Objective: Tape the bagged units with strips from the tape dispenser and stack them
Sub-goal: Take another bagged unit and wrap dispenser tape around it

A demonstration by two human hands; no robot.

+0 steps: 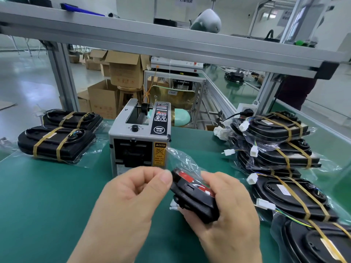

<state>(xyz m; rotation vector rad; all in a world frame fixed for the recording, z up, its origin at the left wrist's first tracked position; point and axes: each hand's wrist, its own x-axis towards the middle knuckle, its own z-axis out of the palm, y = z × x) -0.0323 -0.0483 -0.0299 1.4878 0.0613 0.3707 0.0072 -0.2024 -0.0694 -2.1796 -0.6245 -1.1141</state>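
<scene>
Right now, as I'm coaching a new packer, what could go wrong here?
Loose film on the bagged unit flares above the right hand; a strip could snag it and wrinkle. The right-side stack of taped units looks staggered, with white connectors hanging out, so another unit might slide off.

Black bagged unit (193,196) tilted before grey tape dispenser (139,141); taped units (275,128) stacked right.
</scene>
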